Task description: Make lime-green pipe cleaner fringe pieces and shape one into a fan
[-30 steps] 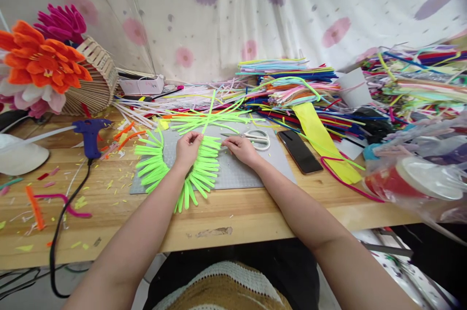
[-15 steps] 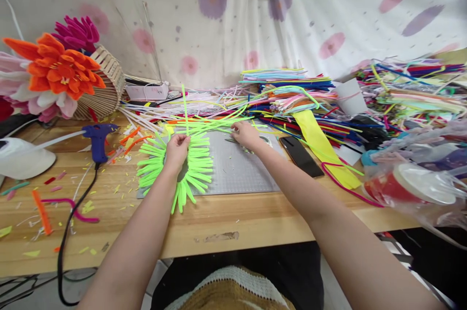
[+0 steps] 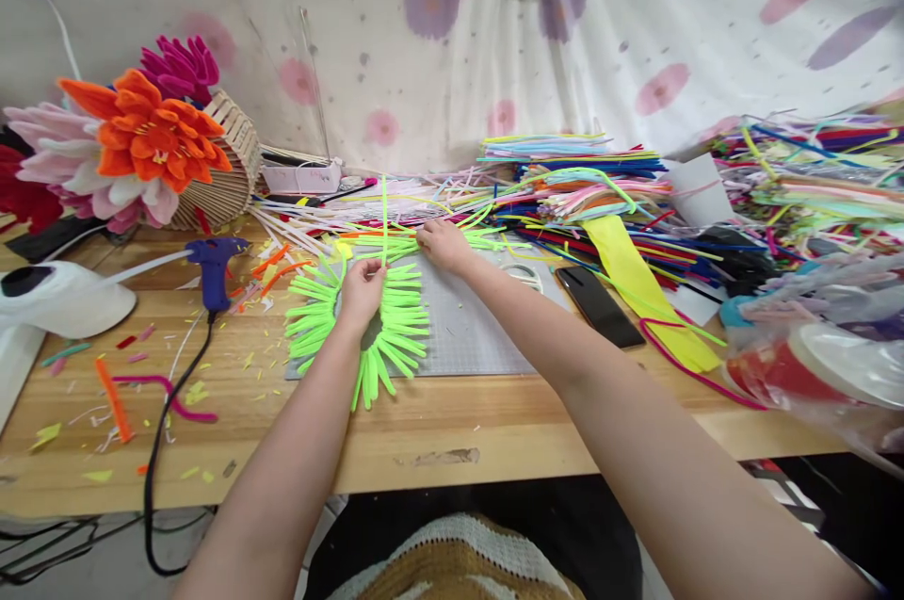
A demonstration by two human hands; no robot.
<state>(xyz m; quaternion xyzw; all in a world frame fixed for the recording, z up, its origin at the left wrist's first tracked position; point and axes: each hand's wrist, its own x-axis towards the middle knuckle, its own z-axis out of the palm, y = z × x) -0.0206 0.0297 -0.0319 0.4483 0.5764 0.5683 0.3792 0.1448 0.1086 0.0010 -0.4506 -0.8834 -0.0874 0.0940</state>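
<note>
My left hand (image 3: 363, 294) pinches a bright green pipe cleaner (image 3: 385, 214) that stands upright above its fingertips. Beneath and around that hand lies a ring of folded green pipe cleaners (image 3: 400, 343), its loops pointing outward. My right hand (image 3: 444, 247) is over a loose bunch of green pipe cleaners (image 3: 484, 239) at the back of the grey cutting mat (image 3: 459, 336). Its fingers are bent and close together among the strands; what is between them is hidden. Scissors handles (image 3: 523, 276) show on the mat behind my right forearm.
A blue glue gun (image 3: 214, 272) with a black cord lies left of the mat. Flowers (image 3: 159, 140) in a basket stand behind it. On the right are a phone (image 3: 599, 306), a yellow strip (image 3: 646, 299), piles of pipe cleaners (image 3: 579, 190) and a plastic-wrapped cup (image 3: 791, 364).
My right hand has moved left, from beside the scissors to the green bunch. My left hand still holds the upright pipe cleaner. The view has shifted slightly left.
</note>
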